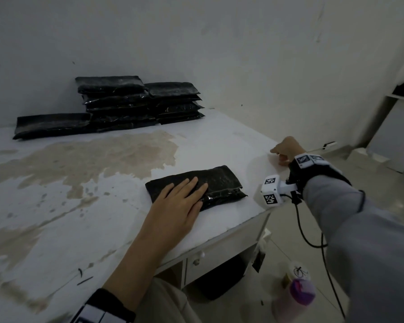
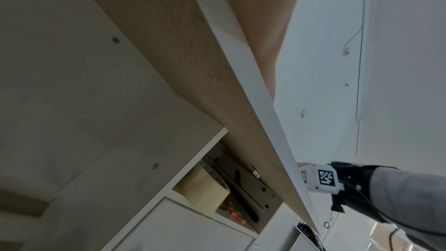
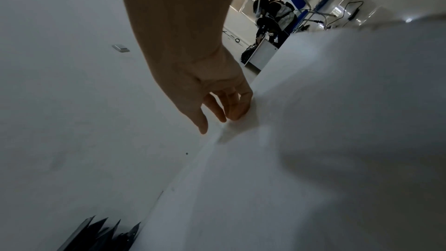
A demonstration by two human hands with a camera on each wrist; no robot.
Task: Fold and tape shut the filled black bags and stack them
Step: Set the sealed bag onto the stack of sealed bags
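A folded black bag (image 1: 222, 180) lies near the right front of the white table (image 1: 219, 145). My left hand (image 1: 191, 188) presses flat on its near-left part, fingers straight. Only a strip of that hand's skin (image 2: 265, 26) shows above the table edge in the left wrist view. My right hand (image 1: 278, 156) is at the table's right edge, well right of the bag. Its fingertips (image 3: 235, 115) touch the tabletop there with the thumb (image 3: 204, 127) apart, and nothing shows between them. Stacked black bags (image 1: 138, 101) stand against the back wall, their corners (image 3: 108, 236) low in the right wrist view.
A long flat black bag (image 1: 51, 124) lies left of the stacks. The tabletop has a large worn brown patch (image 1: 91, 159). A tape roll (image 2: 205, 192) sits in an open compartment under the table. A bottle (image 1: 299, 290) stands on the floor by my right. Another person (image 3: 272, 20) works far off.
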